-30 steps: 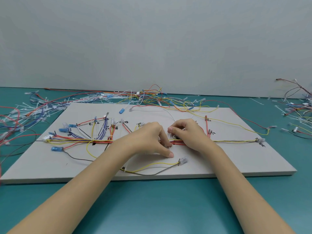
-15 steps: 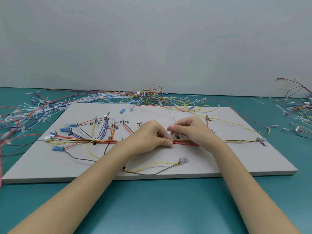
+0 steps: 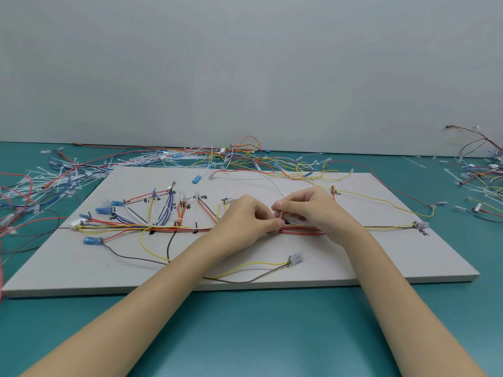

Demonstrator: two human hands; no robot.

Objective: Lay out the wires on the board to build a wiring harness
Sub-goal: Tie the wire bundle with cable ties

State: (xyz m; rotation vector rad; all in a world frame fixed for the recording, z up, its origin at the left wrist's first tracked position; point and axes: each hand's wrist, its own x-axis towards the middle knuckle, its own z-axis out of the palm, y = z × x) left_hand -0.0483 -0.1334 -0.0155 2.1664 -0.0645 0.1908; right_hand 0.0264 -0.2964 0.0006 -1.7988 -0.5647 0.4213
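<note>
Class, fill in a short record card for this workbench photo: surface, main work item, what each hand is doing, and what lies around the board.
Surface: teal table
Work item: grey board with coloured wires laid along a central wire bundle
Left hand: fingers pinch at the bundle
Right hand: pinches a thin white cable tie at the bundle
Loose end: clear connector on yellow and grey wires
Surroundings: loose wires behind the board

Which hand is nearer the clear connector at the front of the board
Right. The right hand works on the wire bundle behind the clear connector; the left hand is behind it and farther to the left.
</note>
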